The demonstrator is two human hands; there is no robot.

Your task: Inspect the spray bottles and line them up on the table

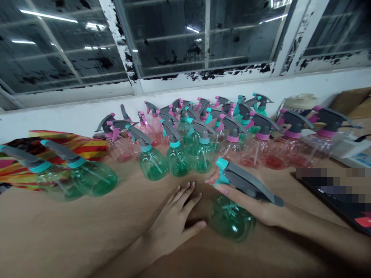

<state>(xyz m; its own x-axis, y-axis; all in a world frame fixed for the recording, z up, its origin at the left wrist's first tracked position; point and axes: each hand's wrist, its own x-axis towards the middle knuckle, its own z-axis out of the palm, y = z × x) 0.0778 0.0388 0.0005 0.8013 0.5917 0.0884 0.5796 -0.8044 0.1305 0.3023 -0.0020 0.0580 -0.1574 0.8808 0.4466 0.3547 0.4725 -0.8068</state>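
Observation:
My right hand [255, 204] is wrapped round the neck of a green spray bottle [233, 222], just under its grey and teal trigger head. The bottle is close to the tabletop; whether its base touches, I cannot tell. To its left, my left hand [174, 220] lies with fingers spread over the wooden table [52, 235], holding nothing. Beyond the fingertips stand more green spray bottles [178, 160]. Pink spray bottles [274, 156] line up behind and to the right of the held one.
Two green spray bottles [94, 179] stand at the left by a red and yellow striped cloth or bag [92, 148]. A dark phone or tablet [330, 197], partly pixelated, lies at the right. Behind the bottles is a white wall with windows [199, 34]. A cardboard box [352, 102] sits back right.

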